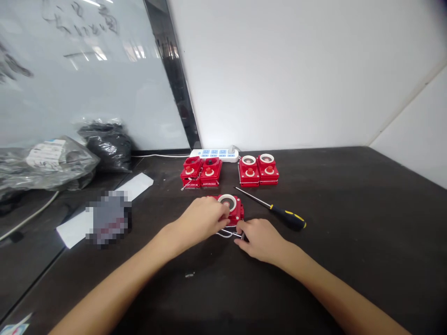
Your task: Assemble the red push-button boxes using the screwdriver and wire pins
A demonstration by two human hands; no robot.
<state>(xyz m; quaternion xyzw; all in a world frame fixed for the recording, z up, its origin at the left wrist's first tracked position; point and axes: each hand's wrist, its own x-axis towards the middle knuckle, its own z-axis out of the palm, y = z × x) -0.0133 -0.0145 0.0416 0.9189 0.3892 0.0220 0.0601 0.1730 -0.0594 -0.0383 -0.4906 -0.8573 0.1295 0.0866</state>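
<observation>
In the middle of the table lies a red box-shaped device (239, 211) with a white ring on its top. My left hand (202, 217) is closed on its left side, thumb and fingers near the ring, and hides much of it. At the device's front right, my right hand (262, 239) pinches the end of a thin metal rod (233, 232); its fingers cover part of that end. Close to the rod, a thin white cord (224, 235) loops out along the front of the device.
Behind stand two red devices with white rings (258, 173) and two with red tops (201, 173), near a white power strip (220, 154). A black-and-yellow screwdriver (287, 217) lies right. White paper (139, 186), a blurred item (109, 218) and plastic bags (104, 144) are left.
</observation>
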